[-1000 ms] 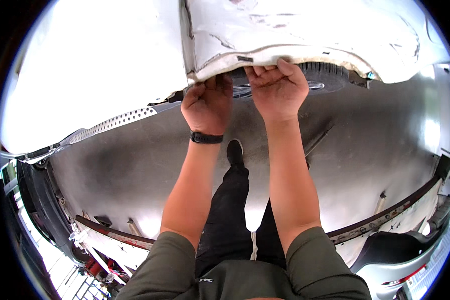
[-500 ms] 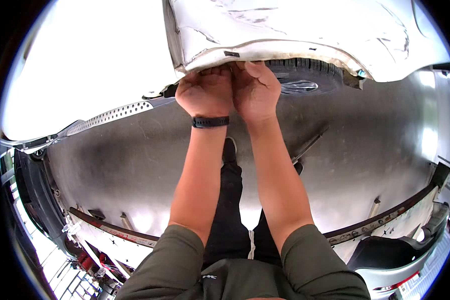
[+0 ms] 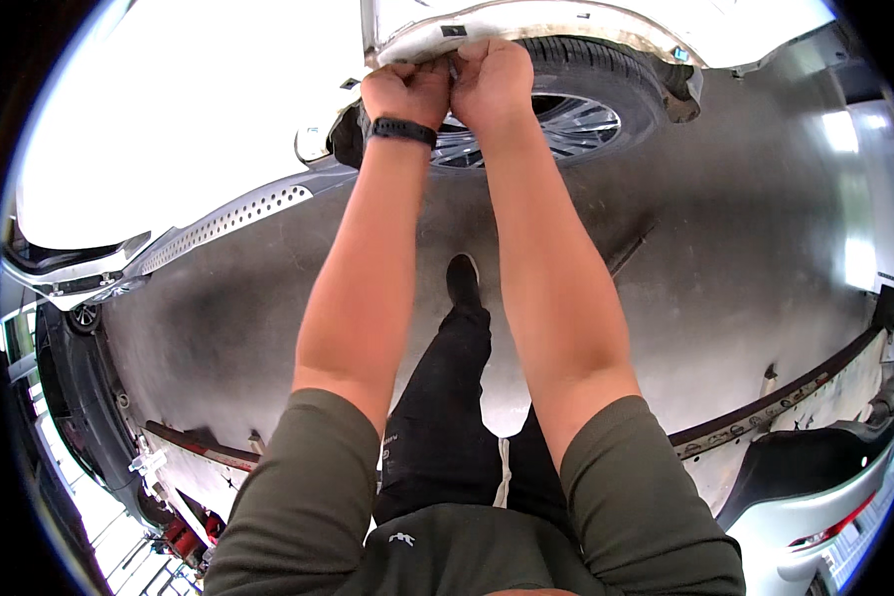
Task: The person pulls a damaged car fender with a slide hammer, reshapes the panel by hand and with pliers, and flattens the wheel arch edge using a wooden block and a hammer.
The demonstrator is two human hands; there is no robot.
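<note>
Head view shows both bare hands raised at the lower edge of a white car panel (image 3: pixel 536 14), just above a wheel. The left hand (image 3: pixel 405 93), with a black wristband (image 3: pixel 403 130) below it, has its fingers curled at the panel's lip; its grip is narrow, but I cannot tell whether it pinches the edge. Close beside it, the right hand (image 3: pixel 492 87) is curled too, thumb up near the lip, its grip also narrow; what lies between its fingers is hidden. Behind the hands stands a black tire (image 3: pixel 621 84) around a silver spoked rim (image 3: pixel 588 121). Leftward runs a strip with round holes (image 3: pixel 226 223). On the grey floor (image 3: pixel 755 258), a thin dark bar (image 3: pixel 632 249) lies partly behind the right forearm, and a dark shoe (image 3: pixel 463 281) shows between the arms.
</note>
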